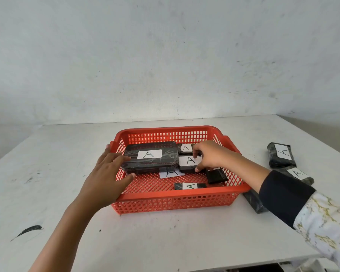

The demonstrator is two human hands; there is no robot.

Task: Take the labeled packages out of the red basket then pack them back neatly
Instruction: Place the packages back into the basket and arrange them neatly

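Note:
A red mesh basket (173, 199) stands mid-table and holds several black-wrapped packages with white "A" labels. The largest package (151, 157) lies in its back left. My left hand (108, 173) reaches over the basket's left wall, fingers spread, its fingertips touching that large package's left end. My right hand (210, 156) is inside the basket, thumb and fingers closed on a smaller package (188, 162) just right of the large one. A small labelled package (185, 147) sits behind it, a narrow one (190, 186) lies near the front wall, and a dark one (216, 175) leans at the right wall.
Outside the basket on the right lie three more black packages: one (282, 155) at the far right, one (298, 173) partly under my sleeve, one (253, 201) against the basket's front right corner. A white wall rises behind the table (47, 173).

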